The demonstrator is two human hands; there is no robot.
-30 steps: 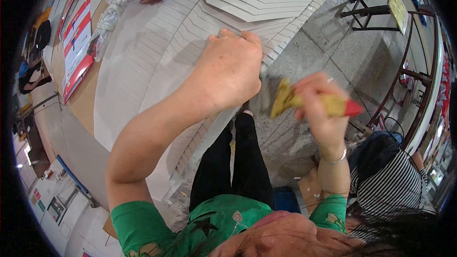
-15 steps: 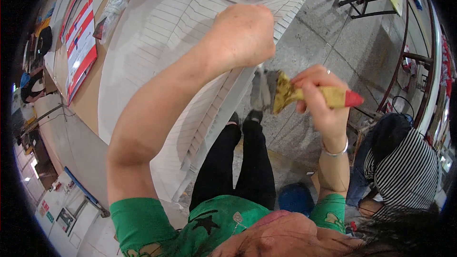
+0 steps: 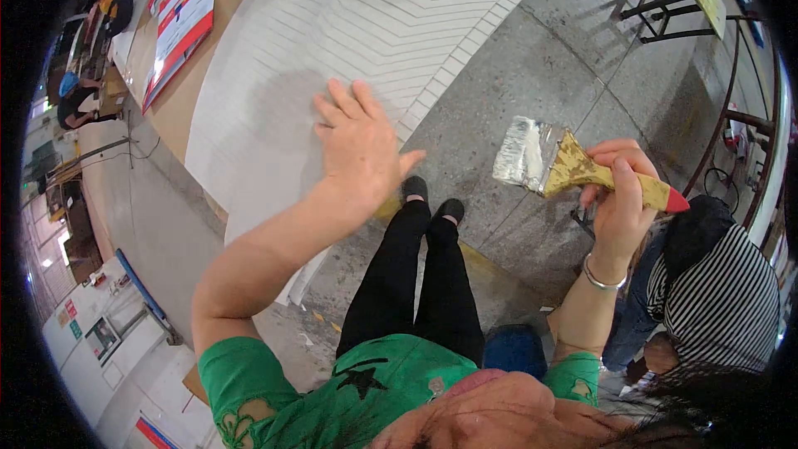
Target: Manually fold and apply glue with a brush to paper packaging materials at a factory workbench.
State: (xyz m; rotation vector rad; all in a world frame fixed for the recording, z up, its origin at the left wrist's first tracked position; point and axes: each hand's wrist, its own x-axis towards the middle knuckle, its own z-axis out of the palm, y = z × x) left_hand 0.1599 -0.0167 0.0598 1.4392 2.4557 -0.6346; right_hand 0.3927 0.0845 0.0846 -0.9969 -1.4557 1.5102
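My left hand (image 3: 359, 145), fingers spread, is over the near part of the white paper sheets (image 3: 274, 41), with its thumb stretched past their right edge. Whether the palm presses on the paper or hovers just above, I cannot tell. The sheets overlap in a fan, so their edges form many thin, bent lines. In my right hand (image 3: 622, 199) is a wide flat paintbrush (image 3: 565, 165), gripped by its yellow, red-tipped handle. White paste or paint coats its bristles, which point left above the floor, apart from the paper.
Red and white printed sheets (image 3: 180, 33) lie on the brown board (image 3: 154, 54) at the left. A stool with dark legs (image 3: 665, 12) stands at the far right. Close on my right is a person in a striped top (image 3: 719, 283). A round blue object (image 3: 514, 351) is beside my legs.
My left hand has gone from a closed fist above the sheets' right edge to spread fingers nearer me. My right hand has carried the brush rightward, away from that edge. The view has shifted.
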